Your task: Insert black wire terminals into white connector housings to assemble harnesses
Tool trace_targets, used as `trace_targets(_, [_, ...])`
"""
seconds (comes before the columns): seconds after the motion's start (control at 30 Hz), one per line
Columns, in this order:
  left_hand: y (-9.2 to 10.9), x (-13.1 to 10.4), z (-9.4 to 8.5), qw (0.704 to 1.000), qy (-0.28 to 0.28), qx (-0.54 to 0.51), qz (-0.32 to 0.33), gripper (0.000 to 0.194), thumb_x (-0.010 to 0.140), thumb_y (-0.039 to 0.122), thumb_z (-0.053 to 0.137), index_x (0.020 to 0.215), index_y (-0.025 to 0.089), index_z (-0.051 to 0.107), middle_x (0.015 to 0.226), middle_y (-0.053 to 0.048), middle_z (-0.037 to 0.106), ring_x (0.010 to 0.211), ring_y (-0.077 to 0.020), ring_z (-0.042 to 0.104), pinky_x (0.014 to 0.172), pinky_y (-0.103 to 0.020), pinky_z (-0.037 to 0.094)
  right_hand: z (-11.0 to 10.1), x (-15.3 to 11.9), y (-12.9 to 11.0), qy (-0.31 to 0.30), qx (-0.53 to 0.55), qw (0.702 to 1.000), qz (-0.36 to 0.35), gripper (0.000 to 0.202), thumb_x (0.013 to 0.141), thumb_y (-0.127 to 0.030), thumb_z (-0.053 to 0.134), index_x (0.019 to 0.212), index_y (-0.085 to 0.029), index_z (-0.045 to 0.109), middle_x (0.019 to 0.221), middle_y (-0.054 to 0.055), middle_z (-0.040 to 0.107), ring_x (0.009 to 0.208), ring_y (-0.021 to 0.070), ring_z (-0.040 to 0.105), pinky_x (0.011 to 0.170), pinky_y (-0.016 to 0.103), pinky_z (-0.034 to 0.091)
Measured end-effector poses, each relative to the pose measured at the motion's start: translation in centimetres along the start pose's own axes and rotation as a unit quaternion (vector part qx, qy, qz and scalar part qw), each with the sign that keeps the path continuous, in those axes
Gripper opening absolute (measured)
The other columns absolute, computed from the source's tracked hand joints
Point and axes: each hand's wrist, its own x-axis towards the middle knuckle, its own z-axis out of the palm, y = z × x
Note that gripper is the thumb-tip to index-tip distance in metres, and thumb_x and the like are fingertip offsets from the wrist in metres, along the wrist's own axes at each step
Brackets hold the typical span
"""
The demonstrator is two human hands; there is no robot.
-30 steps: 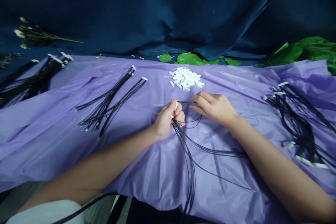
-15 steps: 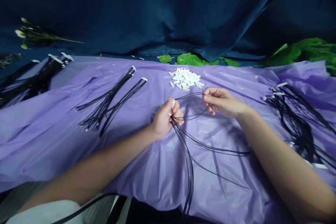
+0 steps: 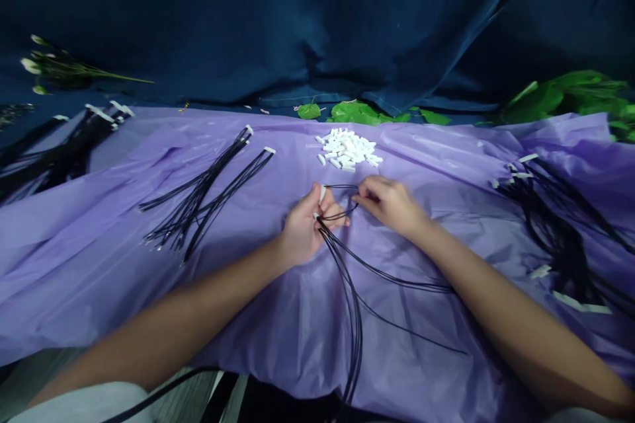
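My left hand point(image 3: 303, 228) is closed around a white connector point(image 3: 322, 194) and the head of a bundle of black wires point(image 3: 355, 317), whose loose ends trail down and to the right over the purple sheet. Just right of it, my right hand point(image 3: 389, 203) pinches the ends of thin black wires point(image 3: 340, 214) that curve across from the left hand. Behind both hands lies a pile of small white connectors point(image 3: 349, 149). Which wire ends sit inside the left hand's connector is too small to tell.
Wire bundles with white connectors point(image 3: 211, 188) lie on the purple sheet point(image 3: 292, 337) at the left. More bundles are at the far left point(image 3: 74, 145) and at the right point(image 3: 558, 231). Green leaves point(image 3: 357, 112) and a flower sprig point(image 3: 59, 67) rest along the dark blue cloth point(image 3: 223, 20).
My right hand has moved left, closer to my left hand, and the wires between them now span a shorter gap. The view has shifted slightly.
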Motion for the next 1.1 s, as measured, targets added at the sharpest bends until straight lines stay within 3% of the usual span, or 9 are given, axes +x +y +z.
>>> trace_targets(0.13, [0.0,0.0,0.0,1.0,0.002,-0.011,0.007,0.047,0.096,0.04,0.027,0.056,0.017,0.039,0.045,0.005,0.023,0.044,-0.0101,0.034,0.081,-0.036,0.049,-0.3,-0.5,-1.3,-0.043,-0.209,0.974,-0.073,0.023,0.097,-0.028,0.039,0.096,-0.019,0.06,0.089,0.003,0.061,0.068,0.0122,0.055,0.052,0.026,0.025])
trace_targets(0.33, [0.0,-0.1,0.2,1.0,-0.003,-0.019,0.005,0.047,0.096,0.04,0.028,0.057,0.017,0.041,0.046,0.006,0.024,0.042,-0.0084,0.033,0.092,-0.043,0.047,-0.5,-0.5,-1.7,-0.099,-0.283,0.95,-0.083,0.024,0.094,-0.021,0.045,0.114,-0.02,0.058,0.101,0.003,0.063,0.076,0.0142,0.06,0.052,0.028,0.027])
trace_targets(0.43, [0.0,0.0,0.0,1.0,-0.006,-0.002,0.014,0.046,0.095,0.04,0.031,0.057,0.017,0.041,0.045,0.006,0.024,0.042,-0.0087,0.035,0.096,-0.041,0.045,-0.6,-0.4,-1.7,-0.104,-0.279,0.951,-0.08,0.027,0.094,-0.023,0.045,0.117,-0.02,0.058,0.104,0.004,0.063,0.082,0.015,0.062,0.053,0.028,0.029])
trace_targets(0.57, [0.0,0.1,-0.2,0.999,0.008,0.017,0.03,0.045,0.094,0.04,0.033,0.057,0.018,0.042,0.046,0.005,0.024,0.044,-0.0096,0.037,0.093,-0.038,0.046,-1.0,-0.5,-1.7,-0.06,-0.263,0.958,-0.093,0.026,0.096,-0.026,0.041,0.111,-0.021,0.061,0.099,0.002,0.064,0.078,0.0138,0.061,0.054,0.028,0.032])
trace_targets(0.8, [0.2,0.0,0.3,0.998,0.056,0.018,0.027,0.048,0.094,0.044,0.033,0.055,0.017,0.041,0.046,0.004,0.023,0.044,-0.0101,0.036,0.06,-0.024,0.045,-1.0,-0.5,-1.9,-0.019,-0.216,0.954,-0.209,0.024,0.096,-0.022,0.042,0.104,-0.016,0.063,0.089,0.004,0.064,0.079,0.0139,0.06,0.067,0.026,0.042])
trace_targets(0.87, [0.3,0.0,0.4,0.998,0.058,0.013,0.029,0.048,0.095,0.042,0.031,0.055,0.016,0.04,0.046,0.003,0.022,0.045,-0.0099,0.034,0.055,-0.022,0.041,-0.7,-0.6,-1.7,-0.028,-0.201,0.959,-0.198,0.022,0.096,-0.021,0.043,0.103,-0.017,0.064,0.091,0.003,0.065,0.078,0.0128,0.06,0.065,0.024,0.042])
trace_targets(1.03, [0.3,0.0,0.2,0.999,0.041,0.008,0.03,0.048,0.096,0.04,0.026,0.055,0.016,0.04,0.046,0.003,0.023,0.047,-0.0102,0.036,0.065,-0.024,0.045,-0.1,-0.7,-1.4,-0.043,-0.153,0.977,-0.144,0.022,0.096,-0.023,0.045,0.104,-0.02,0.065,0.098,0.002,0.065,0.084,0.0117,0.061,0.063,0.021,0.041])
trace_targets(1.1, [0.2,0.1,0.2,0.999,0.04,0.004,0.037,0.048,0.096,0.039,0.026,0.055,0.016,0.04,0.046,0.003,0.022,0.046,-0.0097,0.034,0.061,-0.023,0.044,-0.1,-0.8,-1.6,-0.043,-0.142,0.98,-0.135,0.023,0.096,-0.024,0.045,0.104,-0.021,0.066,0.1,0.002,0.066,0.086,0.0119,0.062,0.062,0.021,0.041])
